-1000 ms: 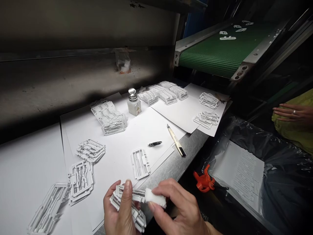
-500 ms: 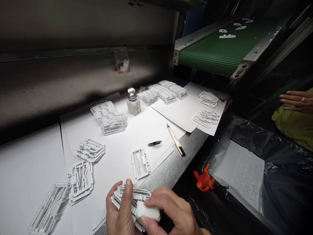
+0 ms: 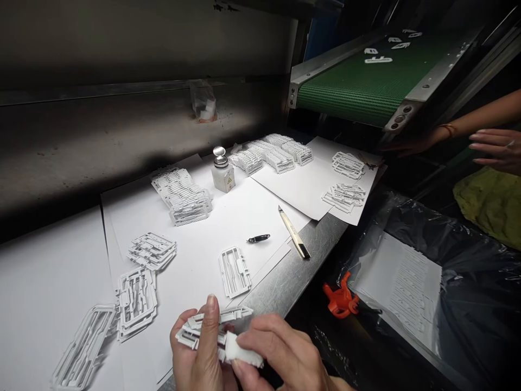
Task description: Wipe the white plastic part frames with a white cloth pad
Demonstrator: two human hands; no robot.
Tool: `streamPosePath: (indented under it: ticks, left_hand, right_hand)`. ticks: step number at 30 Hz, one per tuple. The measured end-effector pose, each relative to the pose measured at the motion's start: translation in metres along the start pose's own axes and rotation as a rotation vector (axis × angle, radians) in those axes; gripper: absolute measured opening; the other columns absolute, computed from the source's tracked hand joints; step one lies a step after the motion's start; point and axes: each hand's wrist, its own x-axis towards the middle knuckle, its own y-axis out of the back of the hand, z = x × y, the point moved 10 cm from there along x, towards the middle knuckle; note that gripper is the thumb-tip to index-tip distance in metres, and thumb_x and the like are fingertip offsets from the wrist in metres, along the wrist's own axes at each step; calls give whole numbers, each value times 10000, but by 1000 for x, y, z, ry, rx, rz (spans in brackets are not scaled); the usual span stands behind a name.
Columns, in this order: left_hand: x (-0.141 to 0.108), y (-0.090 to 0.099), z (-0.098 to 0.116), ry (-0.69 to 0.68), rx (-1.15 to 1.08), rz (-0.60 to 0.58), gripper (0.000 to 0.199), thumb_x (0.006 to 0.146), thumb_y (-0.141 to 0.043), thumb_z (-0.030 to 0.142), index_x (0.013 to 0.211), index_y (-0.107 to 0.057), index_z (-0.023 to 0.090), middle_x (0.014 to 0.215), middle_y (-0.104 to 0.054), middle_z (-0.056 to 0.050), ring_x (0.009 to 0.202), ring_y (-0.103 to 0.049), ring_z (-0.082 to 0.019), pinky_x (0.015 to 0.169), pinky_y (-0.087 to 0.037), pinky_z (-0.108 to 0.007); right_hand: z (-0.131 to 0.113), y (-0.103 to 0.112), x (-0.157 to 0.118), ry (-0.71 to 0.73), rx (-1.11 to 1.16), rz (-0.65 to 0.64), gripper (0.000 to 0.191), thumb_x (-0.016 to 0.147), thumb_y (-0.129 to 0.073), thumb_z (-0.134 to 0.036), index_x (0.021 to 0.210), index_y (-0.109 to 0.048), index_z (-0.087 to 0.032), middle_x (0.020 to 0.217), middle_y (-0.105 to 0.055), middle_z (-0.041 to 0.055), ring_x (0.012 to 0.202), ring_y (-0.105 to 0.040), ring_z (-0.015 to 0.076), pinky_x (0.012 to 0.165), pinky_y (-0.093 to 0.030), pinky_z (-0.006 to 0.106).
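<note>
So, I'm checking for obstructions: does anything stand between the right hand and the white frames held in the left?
Only the white pad, pinched in the right hand, at the right side of the white frames in the left hand. Nothing else visible stands between.

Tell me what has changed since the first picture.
The right hand has moved the white pad left and nearer the wearer, over the white frames in the left hand. A co-worker's ringed hand has risen off the yellow material; another arm reaches in. Bottle and knife stayed put.
</note>
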Motion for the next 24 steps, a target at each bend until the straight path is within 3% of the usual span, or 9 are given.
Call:
streamPosePath:
  ticks: [6,11,14,21,24]
  left_hand:
    - [7,4,-7,30,-17,23,441,544,-791,360,794,-459,211,722,-558,30,603,-560,-135,551,-475,-260]
    - [6,-3,2,-75,-94,-25,385,602,-765,353,760,-450,199,771,-531,36,668,-537,-97,638,-470,-227]
    - [5,-3,3,-82,-11,-19,384,610,-755,380,779,-466,191,815,-542,18,704,-551,-112,637,-473,-234]
    - [7,-1,9,-157,-65,7,407,583,-774,359,769,-453,193,759,-526,26,674,-552,-121,600,-491,-249]
    - [9,-3,10,-177,-14,1,398,593,-766,370,762,-452,191,758,-534,20,705,-561,-130,615,-494,-244]
  right_hand:
    - [4,-4,1,-32,-9,-45,142,808,-537,-135,939,-581,-106,765,-601,93,588,-601,149,487,-524,200]
    - [6,0,4,-24,-53,16,176,800,-504,-88,961,-573,-100,759,-586,103,620,-594,162,498,-524,221]
    - [3,-2,5,1,-43,-10,172,805,-517,-109,970,-566,-116,766,-589,92,614,-590,151,495,-522,209]
    - [16,5,8,-118,-54,-9,217,775,-523,-66,980,-577,-112,814,-574,105,678,-577,161,587,-540,251]
    - [10,3,8,-60,-11,-19,212,756,-550,-60,963,-576,-91,788,-574,110,646,-570,160,529,-522,230]
